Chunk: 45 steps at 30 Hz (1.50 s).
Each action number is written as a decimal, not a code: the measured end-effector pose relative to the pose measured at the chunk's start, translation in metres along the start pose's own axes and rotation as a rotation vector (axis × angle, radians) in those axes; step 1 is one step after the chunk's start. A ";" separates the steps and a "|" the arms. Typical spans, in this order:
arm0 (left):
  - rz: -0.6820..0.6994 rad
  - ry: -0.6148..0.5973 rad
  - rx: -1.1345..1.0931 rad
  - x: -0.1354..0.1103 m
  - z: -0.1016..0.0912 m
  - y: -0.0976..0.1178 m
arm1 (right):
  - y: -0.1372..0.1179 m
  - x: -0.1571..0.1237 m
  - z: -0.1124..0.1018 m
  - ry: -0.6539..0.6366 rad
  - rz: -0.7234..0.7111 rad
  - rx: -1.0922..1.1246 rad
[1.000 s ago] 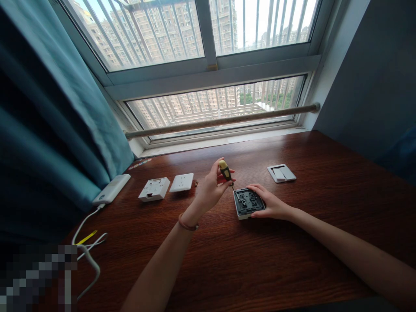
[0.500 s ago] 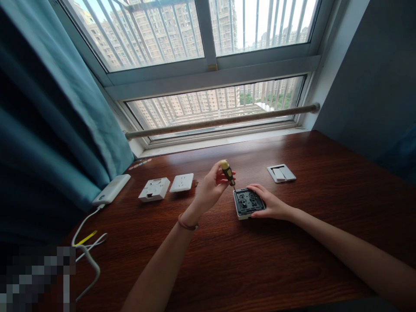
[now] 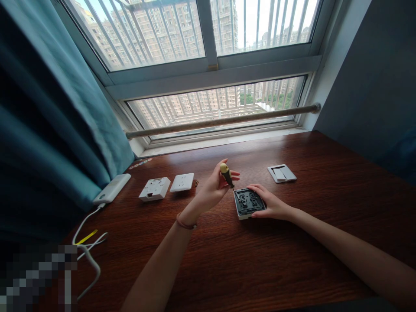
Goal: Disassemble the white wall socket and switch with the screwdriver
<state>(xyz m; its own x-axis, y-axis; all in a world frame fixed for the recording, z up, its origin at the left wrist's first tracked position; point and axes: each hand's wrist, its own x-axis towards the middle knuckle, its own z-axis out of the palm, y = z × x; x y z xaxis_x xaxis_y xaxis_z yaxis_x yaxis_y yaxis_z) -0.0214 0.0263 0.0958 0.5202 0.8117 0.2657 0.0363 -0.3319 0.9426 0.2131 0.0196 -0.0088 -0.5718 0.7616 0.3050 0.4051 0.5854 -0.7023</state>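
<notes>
My left hand (image 3: 214, 184) holds a yellow-and-black screwdriver (image 3: 226, 174) by its handle, with some fingers stretched away from it. The shaft slants down, its tip at the left part of a wall switch (image 3: 249, 203) with a black inner face and a white base. My right hand (image 3: 271, 203) grips that switch from its right side, thumb at the near edge and fingers at the far edge. Beyond it lies a white switch cover with rocker plates (image 3: 282, 173). Left of my left hand are a white socket panel (image 3: 182, 182), small screws (image 3: 196, 183) and a white mounting box (image 3: 154, 189).
A white power strip (image 3: 112, 189) with a white cable (image 3: 78, 227) lies by the blue curtain (image 3: 107, 143) on the left. A yellow strip (image 3: 87, 237) is near the cable. The wooden table (image 3: 227, 268) reaches the window, where a metal rail (image 3: 224, 120) runs across.
The screwdriver handle has tilted slightly left and down. Fingers of my left hand have spread out further. My right hand and the switch stay in place.
</notes>
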 end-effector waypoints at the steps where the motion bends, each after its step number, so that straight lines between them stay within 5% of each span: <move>1: 0.000 -0.003 -0.007 0.000 0.000 0.000 | 0.000 0.000 0.000 0.000 0.000 -0.001; 9: -0.015 0.258 0.333 0.003 0.002 -0.002 | 0.000 -0.001 0.000 -0.002 0.005 -0.002; 17: -0.007 0.118 0.064 0.002 0.003 0.001 | 0.001 -0.001 0.000 -0.001 0.008 0.008; 26: 0.023 0.240 0.485 0.002 0.004 0.003 | 0.001 -0.001 0.000 0.001 0.002 0.008; 34: 0.008 0.057 0.082 0.000 0.002 0.000 | 0.003 -0.001 0.001 0.002 0.006 0.001; 45: -0.057 0.324 0.455 0.002 0.002 -0.001 | 0.002 -0.001 0.000 -0.004 0.004 -0.004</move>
<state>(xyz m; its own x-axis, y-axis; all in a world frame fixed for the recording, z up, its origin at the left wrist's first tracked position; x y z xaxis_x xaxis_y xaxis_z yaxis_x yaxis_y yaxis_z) -0.0187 0.0268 0.0946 0.2209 0.9166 0.3333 0.4585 -0.3992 0.7940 0.2142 0.0199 -0.0104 -0.5730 0.7629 0.2995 0.4100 0.5832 -0.7012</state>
